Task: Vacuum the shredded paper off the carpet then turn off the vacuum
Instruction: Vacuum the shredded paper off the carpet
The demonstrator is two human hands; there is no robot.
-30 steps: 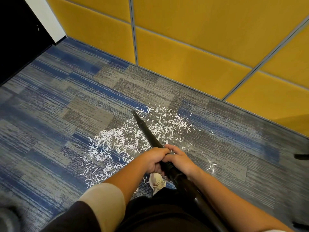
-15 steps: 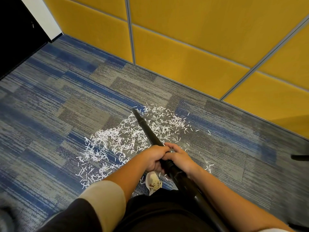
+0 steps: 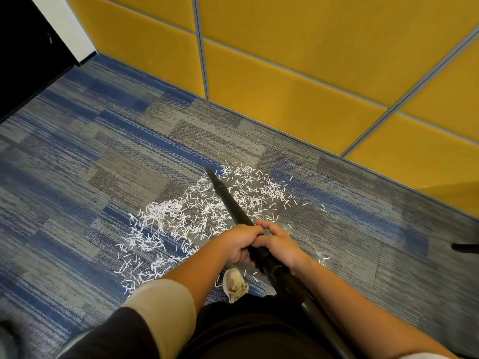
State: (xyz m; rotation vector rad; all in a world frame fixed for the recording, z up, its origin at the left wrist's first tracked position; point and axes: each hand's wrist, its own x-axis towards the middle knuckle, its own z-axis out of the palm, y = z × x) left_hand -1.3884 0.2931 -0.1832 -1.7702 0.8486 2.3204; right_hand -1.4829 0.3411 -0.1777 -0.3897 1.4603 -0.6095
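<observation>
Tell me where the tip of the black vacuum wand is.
In the head view, the black vacuum wand's tip is near centre on the blue-grey carpet, at the far edge of the white shredded paper, short of the yellow wall panels.

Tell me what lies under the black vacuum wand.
Shredded paper on the carpet shows on both sides of the vacuum wand; strips directly beneath it are covered.

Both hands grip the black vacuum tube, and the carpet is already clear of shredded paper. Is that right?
No. The left hand and right hand do grip the vacuum tube, but the head view shows shredded paper scattered across the carpet.
</observation>
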